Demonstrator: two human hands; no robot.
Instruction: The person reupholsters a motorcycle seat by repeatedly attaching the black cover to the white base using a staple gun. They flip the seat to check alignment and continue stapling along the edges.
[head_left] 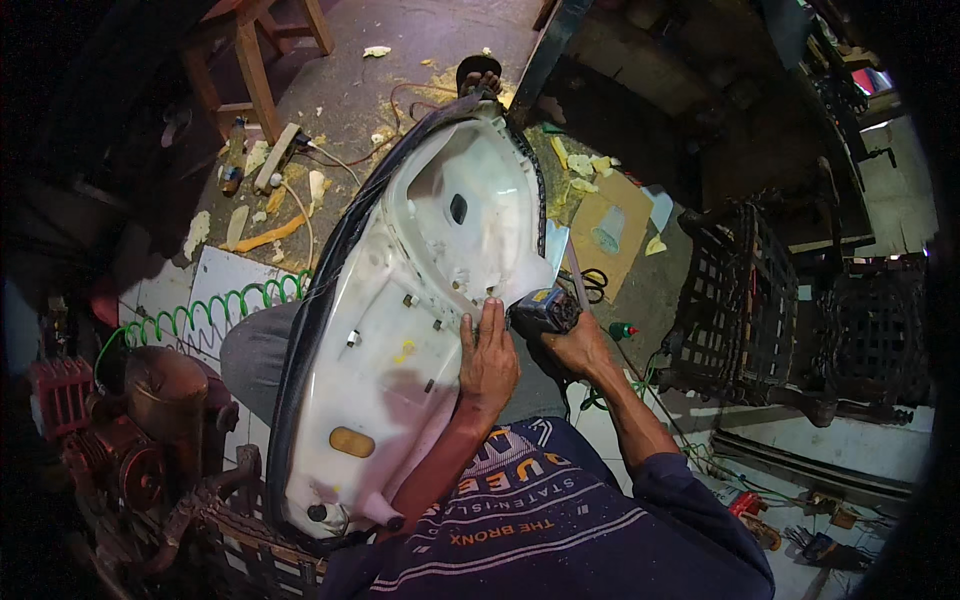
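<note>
A motorcycle seat [370, 270] lies underside up across my lap, its white plastic base showing and its dark cover [292, 390] folded round the rim. My left hand [488, 365] rests on the base near its right edge, fingers stretched out and holding nothing. In my right hand [583, 348] is a dark staple gun [546, 310], gripped by its handle. The nose of the tool points at the right rim of the seat, just beside my left fingertips. Whether it touches the cover there cannot be made out.
A green coiled air hose [230, 303] runs left toward a rusty red compressor [135, 455]. Foam scraps [270, 232] and cardboard [607, 235] litter the floor beyond the seat. A wooden stool [250, 75] stands far left. Dark metal lattice frames [735, 300] stand at right.
</note>
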